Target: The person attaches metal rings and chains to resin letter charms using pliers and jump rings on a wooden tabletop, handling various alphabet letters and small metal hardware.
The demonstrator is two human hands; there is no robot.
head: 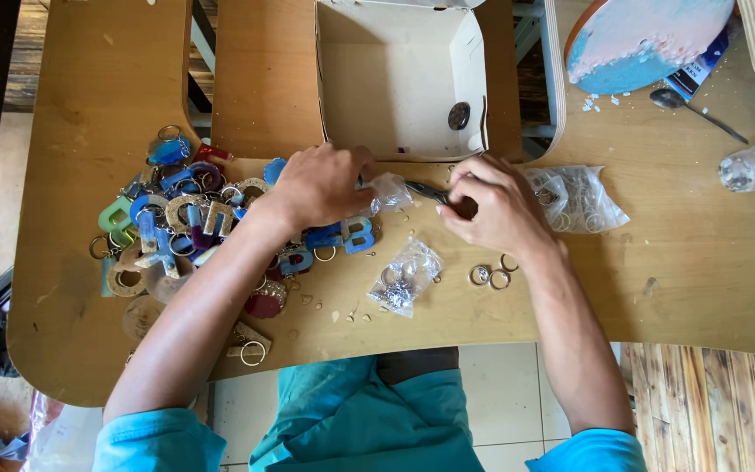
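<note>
Two hands meet over keychain parts at the near edge of a wooden table [692, 262].

Head view: the left hand [321, 185] has its fingers curled, pinching what looks like a small clear bag [389, 191]; the right hand [498, 208] has its fingers closed on dark pliers [430, 191]. A pile of letter keychains [190, 218] crowds the left side, an open cardboard box [399, 79] sits just behind the hands, and loose rings [491, 276] lie near the table's front edge, with bare wood to the right.

2 hands [321, 185] [495, 205] curled (fingertips close)
</note>
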